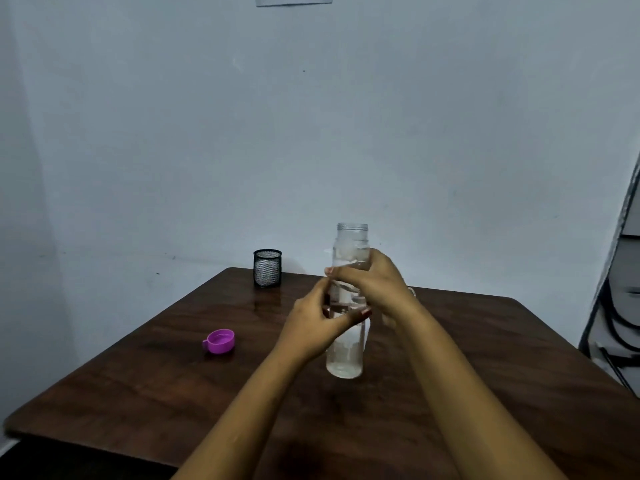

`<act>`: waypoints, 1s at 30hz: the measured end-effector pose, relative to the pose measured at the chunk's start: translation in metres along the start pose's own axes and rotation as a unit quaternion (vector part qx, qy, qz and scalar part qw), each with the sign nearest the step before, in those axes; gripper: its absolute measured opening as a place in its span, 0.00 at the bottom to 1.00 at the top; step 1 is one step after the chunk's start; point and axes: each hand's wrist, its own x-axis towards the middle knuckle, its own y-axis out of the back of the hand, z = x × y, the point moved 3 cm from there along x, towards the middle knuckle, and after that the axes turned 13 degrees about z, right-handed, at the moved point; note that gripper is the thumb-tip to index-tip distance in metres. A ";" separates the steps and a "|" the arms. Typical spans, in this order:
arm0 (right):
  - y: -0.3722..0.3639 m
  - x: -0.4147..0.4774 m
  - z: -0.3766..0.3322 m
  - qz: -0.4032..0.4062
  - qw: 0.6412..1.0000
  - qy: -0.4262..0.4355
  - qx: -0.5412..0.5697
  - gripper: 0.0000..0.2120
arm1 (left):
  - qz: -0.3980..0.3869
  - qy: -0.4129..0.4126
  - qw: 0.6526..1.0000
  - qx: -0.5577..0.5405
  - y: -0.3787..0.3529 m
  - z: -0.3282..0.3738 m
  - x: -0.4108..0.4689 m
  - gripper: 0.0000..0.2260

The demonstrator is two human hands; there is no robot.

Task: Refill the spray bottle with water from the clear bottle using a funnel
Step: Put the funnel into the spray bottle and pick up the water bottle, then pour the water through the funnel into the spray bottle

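Both my hands grip the uncapped clear bottle (347, 341), upright at mid-worktop (138, 393): left hand (313, 327) low, right hand (375, 280) higher. Far left lies its purple cap (219, 341); farther back, a black mesh cup (267, 268).

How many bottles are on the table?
1: the clear bottle stands open mid-table, held by the left hand and right hand. Something clear behind the right hand is mostly hidden, so another may be there.

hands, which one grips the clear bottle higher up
The right hand grips the clear bottle just below its open neck; the left hand grips around its middle.
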 end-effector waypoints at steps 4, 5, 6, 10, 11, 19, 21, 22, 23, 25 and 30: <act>0.035 0.004 -0.002 0.050 0.998 0.017 -0.044 0.20 | 0.066 0.024 0.992 -0.103 -0.009 -0.013 0.003 0.17; 0.043 0.007 -0.003 0.067 0.995 0.029 -0.068 0.22 | 0.097 0.041 0.988 -0.115 -0.011 -0.019 0.004 0.15; 0.049 0.010 -0.004 0.085 0.991 0.041 -0.096 0.24 | 0.119 0.058 0.986 -0.106 -0.013 -0.027 0.005 0.15; 0.064 0.028 -0.004 0.153 0.966 0.073 -0.194 0.30 | 0.100 0.122 0.987 -0.022 -0.033 -0.058 0.012 0.24; 0.064 0.032 -0.004 0.163 0.960 0.081 -0.214 0.31 | 0.089 0.128 0.988 -0.016 -0.039 -0.062 0.014 0.26; 0.046 0.069 0.013 0.213 0.913 0.148 -0.314 0.27 | 0.074 0.090 0.993 0.008 -0.075 -0.080 0.039 0.20; 0.041 0.073 0.016 0.230 0.896 0.176 -0.336 0.27 | 0.067 0.072 0.995 0.016 -0.075 -0.086 0.039 0.20; 0.039 0.076 0.019 0.236 0.888 0.190 -0.346 0.28 | 0.064 0.065 0.996 0.023 -0.076 -0.089 0.040 0.21; 0.037 0.079 0.020 0.241 0.881 0.201 -0.355 0.28 | 0.063 0.059 0.996 0.029 -0.076 -0.092 0.041 0.21; 0.034 0.085 0.022 0.243 0.870 0.214 -0.372 0.28 | 0.064 0.055 0.996 0.033 -0.076 -0.094 0.045 0.22; 0.035 0.094 0.017 0.255 0.840 0.240 -0.415 0.29 | 0.062 0.059 0.996 0.017 -0.078 -0.099 0.046 0.23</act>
